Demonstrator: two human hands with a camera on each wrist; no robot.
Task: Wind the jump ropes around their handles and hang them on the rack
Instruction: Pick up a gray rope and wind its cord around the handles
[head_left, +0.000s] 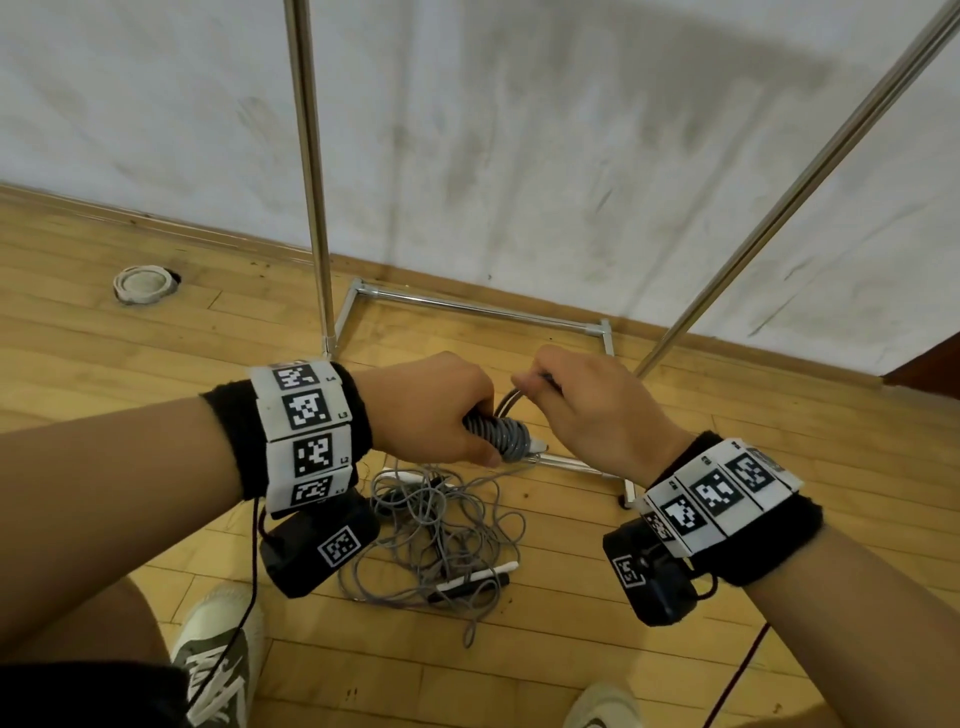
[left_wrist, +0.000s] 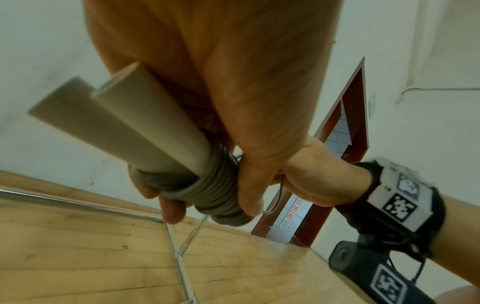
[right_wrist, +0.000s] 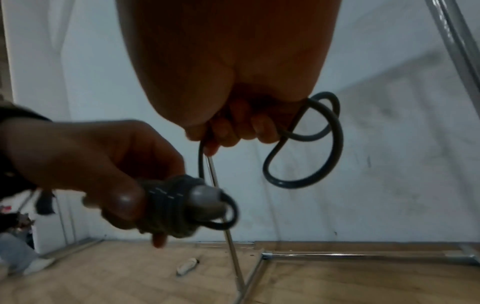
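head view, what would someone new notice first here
First, the two hands meeting mid-frame: the left hand grips a pair of handles with grey rope coiled tightly around them, while the right hand pinches the rope's last loose loop. Next, the tangled pile of grey jump ropes on the wooden floor just below the hands. Behind them stands the bare chrome rack against the white wall.

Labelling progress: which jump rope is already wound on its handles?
The grey jump rope gripped by the left hand, coiled tight around its paired handles; the right hand pinches its loose end. The other ropes lie tangled on the floor.
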